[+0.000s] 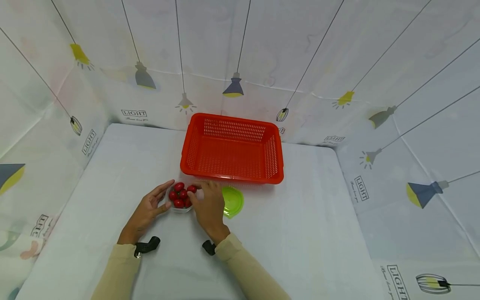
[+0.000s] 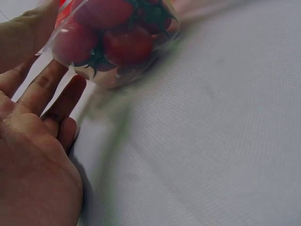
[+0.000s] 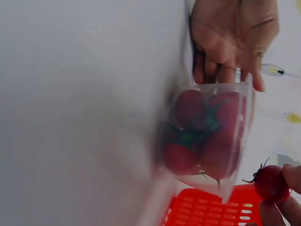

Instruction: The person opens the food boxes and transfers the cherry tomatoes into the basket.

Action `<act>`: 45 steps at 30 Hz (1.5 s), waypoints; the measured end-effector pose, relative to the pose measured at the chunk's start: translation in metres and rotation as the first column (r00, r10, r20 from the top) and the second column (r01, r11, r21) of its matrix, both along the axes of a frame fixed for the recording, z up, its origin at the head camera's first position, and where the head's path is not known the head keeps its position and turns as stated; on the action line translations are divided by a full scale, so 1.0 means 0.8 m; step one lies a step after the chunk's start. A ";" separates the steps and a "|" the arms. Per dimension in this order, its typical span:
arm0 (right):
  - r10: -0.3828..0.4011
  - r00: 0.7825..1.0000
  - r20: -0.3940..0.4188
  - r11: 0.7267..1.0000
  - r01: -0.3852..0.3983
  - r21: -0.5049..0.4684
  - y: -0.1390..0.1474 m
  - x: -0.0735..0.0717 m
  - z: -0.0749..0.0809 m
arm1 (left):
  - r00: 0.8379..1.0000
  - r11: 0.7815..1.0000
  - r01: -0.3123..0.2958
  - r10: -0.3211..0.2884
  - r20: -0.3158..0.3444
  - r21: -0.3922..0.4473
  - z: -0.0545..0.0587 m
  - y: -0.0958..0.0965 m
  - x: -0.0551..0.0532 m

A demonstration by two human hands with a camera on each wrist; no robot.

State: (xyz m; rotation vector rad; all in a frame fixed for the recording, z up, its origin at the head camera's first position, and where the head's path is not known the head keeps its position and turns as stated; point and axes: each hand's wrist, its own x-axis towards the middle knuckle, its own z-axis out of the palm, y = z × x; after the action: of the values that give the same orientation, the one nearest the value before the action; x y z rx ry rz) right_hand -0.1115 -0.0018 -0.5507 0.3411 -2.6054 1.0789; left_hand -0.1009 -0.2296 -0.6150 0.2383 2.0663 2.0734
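Observation:
A small clear plastic container [image 1: 181,210] holding several red cherry tomatoes [image 1: 179,203] stands on the white tabletop. My left hand [image 1: 147,210] holds its left side, thumb toward the near side and fingers toward the far side. In the left wrist view, that hand [image 2: 37,150] shows its palm beside the container. Thumb and fingers of my right hand [image 1: 209,206] pinch one cherry tomato [image 3: 272,183] with a green stem, above the container's rim. The right wrist view shows this tomato clear of the others, which lie inside the container [image 3: 225,186].
Just behind the hands sits a red perforated plastic basket [image 1: 232,152], with nothing seen inside. A green plastic lid [image 1: 233,202] lies right of my right hand, partly covered by it. Printed cloth walls [image 1: 210,50] enclose the table [image 1: 300,233] at the back and sides.

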 end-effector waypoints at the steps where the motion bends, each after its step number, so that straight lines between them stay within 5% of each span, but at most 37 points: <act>1: 0.014 1.000 -0.011 1.000 -0.014 -0.016 0.003 0.000 0.003 | 1.000 1.000 0.000 0.000 -0.001 0.000 0.000 0.000 0.000; 10: 0.171 0.985 0.014 0.952 -0.162 -0.260 0.028 -0.009 0.038 | 1.000 1.000 0.002 -0.002 -0.009 -0.011 0.000 -0.001 0.000; 20: 0.248 0.960 0.132 0.914 -0.187 -0.360 0.052 -0.039 0.077 | 1.000 1.000 -0.013 0.012 0.011 0.003 -0.005 -0.001 0.000; 29: 0.359 0.887 0.289 0.884 -0.224 -0.410 0.076 -0.088 0.091 | 1.000 1.000 -0.010 0.010 0.015 0.011 -0.004 0.000 -0.001; 34: 0.427 0.816 0.389 0.864 -0.241 -0.442 0.088 -0.117 0.100 | 1.000 1.000 -0.006 0.005 0.013 0.015 -0.001 0.000 -0.001; 45: 0.453 0.735 0.504 0.880 -0.275 -0.388 0.086 -0.186 0.109 | 1.000 1.000 0.019 -0.019 -0.020 -0.003 -0.003 -0.002 0.001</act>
State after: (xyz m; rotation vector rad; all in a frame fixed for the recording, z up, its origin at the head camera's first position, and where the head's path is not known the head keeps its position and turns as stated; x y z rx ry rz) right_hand -0.2605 0.0667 -0.4638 0.5483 -2.8920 1.9591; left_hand -0.1003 -0.2311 -0.6175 0.2785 2.0695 2.0656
